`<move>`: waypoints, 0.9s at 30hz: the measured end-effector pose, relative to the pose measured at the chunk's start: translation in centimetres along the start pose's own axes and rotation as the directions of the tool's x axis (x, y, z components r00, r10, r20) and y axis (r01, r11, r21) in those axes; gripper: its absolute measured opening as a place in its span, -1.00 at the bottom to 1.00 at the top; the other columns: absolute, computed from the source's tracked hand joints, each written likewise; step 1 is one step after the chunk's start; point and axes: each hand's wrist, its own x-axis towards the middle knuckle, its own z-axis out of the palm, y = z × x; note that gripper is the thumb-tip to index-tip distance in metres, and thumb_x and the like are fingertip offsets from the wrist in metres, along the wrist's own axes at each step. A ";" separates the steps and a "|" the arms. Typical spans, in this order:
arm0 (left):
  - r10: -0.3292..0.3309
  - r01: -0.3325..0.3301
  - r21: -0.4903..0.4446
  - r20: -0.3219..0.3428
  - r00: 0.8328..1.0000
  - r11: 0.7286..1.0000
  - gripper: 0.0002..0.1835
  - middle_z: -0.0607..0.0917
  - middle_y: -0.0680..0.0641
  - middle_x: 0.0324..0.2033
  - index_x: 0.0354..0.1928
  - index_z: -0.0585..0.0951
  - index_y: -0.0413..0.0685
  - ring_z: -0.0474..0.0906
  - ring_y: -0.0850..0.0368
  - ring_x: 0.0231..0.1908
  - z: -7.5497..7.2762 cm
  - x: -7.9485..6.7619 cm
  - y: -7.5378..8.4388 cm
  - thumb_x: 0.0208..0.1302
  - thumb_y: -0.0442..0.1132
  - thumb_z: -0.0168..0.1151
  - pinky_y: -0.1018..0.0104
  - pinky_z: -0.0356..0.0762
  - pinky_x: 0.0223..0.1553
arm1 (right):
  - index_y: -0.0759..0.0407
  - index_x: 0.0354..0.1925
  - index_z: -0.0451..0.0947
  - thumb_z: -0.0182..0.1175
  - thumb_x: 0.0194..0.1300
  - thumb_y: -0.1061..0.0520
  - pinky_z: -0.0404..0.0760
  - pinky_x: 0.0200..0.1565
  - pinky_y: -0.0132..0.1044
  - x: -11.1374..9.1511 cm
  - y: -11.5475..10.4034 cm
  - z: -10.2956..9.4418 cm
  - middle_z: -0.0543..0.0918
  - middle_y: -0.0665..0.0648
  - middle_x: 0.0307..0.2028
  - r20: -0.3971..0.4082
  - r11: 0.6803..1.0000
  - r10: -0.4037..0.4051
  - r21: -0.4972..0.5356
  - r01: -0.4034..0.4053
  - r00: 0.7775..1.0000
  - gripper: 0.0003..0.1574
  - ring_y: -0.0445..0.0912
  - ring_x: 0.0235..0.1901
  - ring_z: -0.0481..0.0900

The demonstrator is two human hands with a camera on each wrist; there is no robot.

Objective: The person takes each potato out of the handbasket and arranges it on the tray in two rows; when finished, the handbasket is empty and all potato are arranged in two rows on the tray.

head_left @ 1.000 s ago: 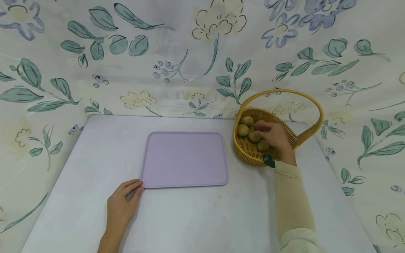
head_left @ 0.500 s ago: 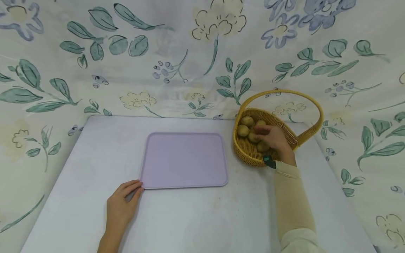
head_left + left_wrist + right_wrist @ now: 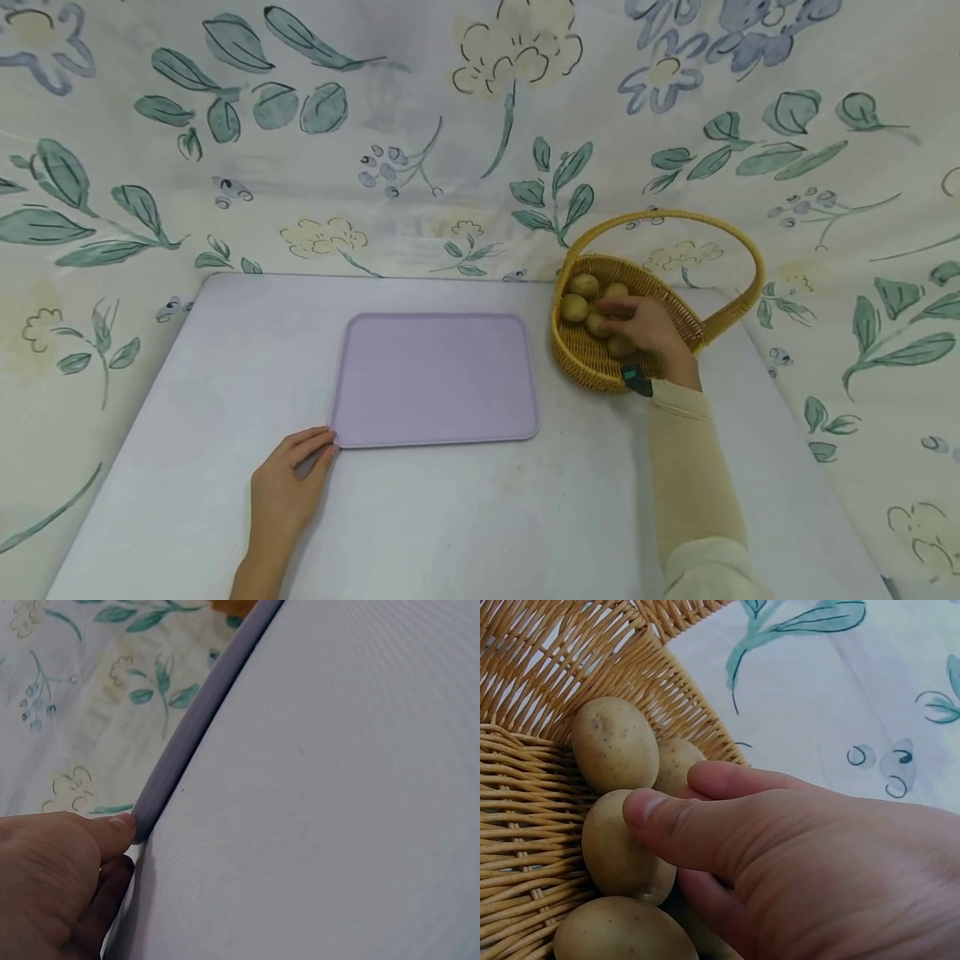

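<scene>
My right hand (image 3: 651, 329) is inside the wicker basket (image 3: 583, 372), which sits toward the far right of the tabletop (image 3: 450, 525). Its thumb lies against one potato (image 3: 611, 851), with the fingers bent in on the other side, so I have that potato in a narrow pinch; it lies among the other potatoes (image 3: 574, 307), down in the basket. I count four of those about it, one partly hidden behind my fingers in the close right-wrist view.

My left hand (image 3: 287, 487) is nearly closed at the near left corner of the flat lilac tray (image 3: 435, 379), pinching its edge between thumb and fingers. The tray lies flat, just left of the basket and apart from it. The basket's handle (image 3: 675, 214) arches up over the far side and comes down on the right.

A pale sleeve (image 3: 690, 467) covers my right forearm, and something dark with a green patch (image 3: 637, 381) shows at that wrist. Behind the tabletop hangs a cloth (image 3: 300, 192) printed with flowers, leaves and berries.
</scene>
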 end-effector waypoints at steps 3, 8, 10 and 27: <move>-0.003 0.003 -0.002 0.004 1.000 1.000 -0.79 0.80 -0.05 -0.03 -0.13 0.80 -0.13 0.68 -0.14 0.09 -0.1 0.1 0.0 0.17 -0.39 0.48 1.01 0.02 0.09 | 0.06 0.31 0.56 0.36 0.38 0.03 0.54 0.33 0.04 -0.1 0.0 -0.1 0.66 0.20 0.24 0.003 1.000 0.005 -0.015 -0.005 1.000 -0.43 0.12 0.24 0.60; -0.001 0.001 0.001 0.024 1.000 1.000 -0.79 0.79 -0.06 -0.01 -0.11 0.79 -0.13 0.67 -0.16 0.11 -0.2 0.2 -0.1 0.20 -0.36 0.47 0.99 0.06 0.14 | 0.05 0.33 0.54 0.36 0.38 -0.02 0.49 0.36 0.06 0.0 0.0 -0.2 0.66 0.20 0.25 0.019 1.000 0.001 -0.016 0.000 1.000 -0.39 0.13 0.27 0.57; -0.001 0.001 0.003 0.029 1.000 1.000 -0.79 0.79 -0.06 -0.01 -0.10 0.79 -0.13 0.67 -0.16 0.12 -0.2 0.2 -0.1 0.20 -0.35 0.47 0.99 0.05 0.14 | 0.04 0.35 0.53 0.36 0.38 -0.04 0.47 0.38 0.06 0.0 0.0 -0.3 0.65 0.20 0.25 0.029 1.000 0.003 -0.018 -0.002 1.000 -0.37 0.13 0.28 0.56; 0.007 -0.006 -0.010 0.028 1.000 1.000 -0.79 0.79 -0.07 -0.02 -0.11 0.79 -0.14 0.67 -0.16 0.11 -0.5 0.8 0.2 0.19 -0.39 0.47 1.01 0.01 0.10 | 0.11 0.42 0.43 0.30 0.43 0.05 0.44 0.41 0.08 0.0 -1.0 -0.5 0.54 0.23 0.36 0.105 1.000 -0.006 0.001 0.006 0.994 -0.34 0.16 0.37 0.47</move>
